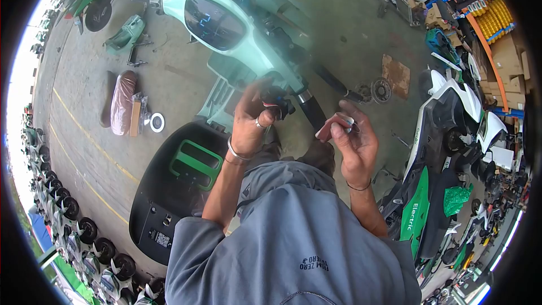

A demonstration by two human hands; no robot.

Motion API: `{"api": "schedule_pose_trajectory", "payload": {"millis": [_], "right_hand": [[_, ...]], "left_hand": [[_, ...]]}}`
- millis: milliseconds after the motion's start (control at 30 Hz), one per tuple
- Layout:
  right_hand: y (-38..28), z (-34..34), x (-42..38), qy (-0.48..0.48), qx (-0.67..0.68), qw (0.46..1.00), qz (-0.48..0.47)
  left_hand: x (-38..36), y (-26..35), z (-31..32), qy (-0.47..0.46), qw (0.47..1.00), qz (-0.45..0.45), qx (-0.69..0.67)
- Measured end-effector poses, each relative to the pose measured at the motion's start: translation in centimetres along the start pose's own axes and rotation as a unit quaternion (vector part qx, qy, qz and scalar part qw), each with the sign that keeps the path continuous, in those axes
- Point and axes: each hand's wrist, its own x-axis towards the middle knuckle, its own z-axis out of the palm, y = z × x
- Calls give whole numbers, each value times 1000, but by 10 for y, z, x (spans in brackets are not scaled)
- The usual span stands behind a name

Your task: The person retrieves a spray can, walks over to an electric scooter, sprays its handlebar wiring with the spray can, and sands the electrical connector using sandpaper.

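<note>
My left hand (252, 120), with rings and a bracelet, is closed around a small black part (273, 100) with a bit of red on it. It sits beside the black handlebar grip (311, 108) of a mint-green scooter (254, 51), and I cannot tell if the part is fixed to the bar. Pinched between the thumb and fingers of my right hand (357, 146) is a folded reddish piece (334, 127) that looks like sandpaper, to the right of the grip. A lit display (215, 22) fills the middle of the handlebar cover.
A black seat base with a green frame (197, 164) is at my left. On the floor lie a wrapped seat (124, 101), a white ring (157, 122) and a cardboard piece (395, 76). White scooter body parts (451, 99) stand at right; scooters line the left edge.
</note>
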Motion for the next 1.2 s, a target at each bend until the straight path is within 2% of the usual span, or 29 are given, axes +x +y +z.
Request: {"api": "schedule_pose_trajectory", "payload": {"millis": [100,167,200,300,367,467,533,633,700,767,800,833,900,933,1067,1167,1200], "right_hand": [[-3,1,4,48,-12,998,-37],[-2,-2,8,54,-78,989,-115],[-1,-2,11,56,-77,987,-127],[-5,2,18,63,-103,978,-168],[-10,3,18,42,-94,984,-143],[-12,12,22,35,-127,977,-170],[-16,23,25,86,-149,964,-204],[-18,22,30,58,-112,966,-226],[-20,23,30,52,-89,975,-197],[-21,24,33,64,7,989,-133],[-17,19,34,85,-13,992,-90],[-18,18,33,82,-14,993,-87],[-24,20,34,96,130,987,22],[-22,12,34,83,144,985,47],[-18,10,37,137,198,969,53],[-8,-9,37,105,180,977,37],[-7,-9,38,118,135,983,37]], "left_hand": [[1,-1,10,-34,999,26,-29],[0,0,24,8,990,-12,-140],[1,-4,24,-11,988,19,-156],[-1,0,27,3,984,5,-176],[0,-5,25,7,983,6,-182],[1,-9,21,15,981,0,-195],[1,-9,21,14,982,-9,-190],[1,-3,25,-1,979,0,-202],[2,-6,20,-7,979,-2,-206],[1,-5,18,-13,978,-4,-209],[1,-2,21,-12,977,-3,-211],[0,0,22,-11,977,-3,-213],[1,1,21,-16,974,-3,-226],[2,1,21,-25,971,-4,-238],[3,2,24,1,961,-21,-276],[3,3,28,19,956,-26,-293],[3,4,28,19,955,-27,-295]]}}
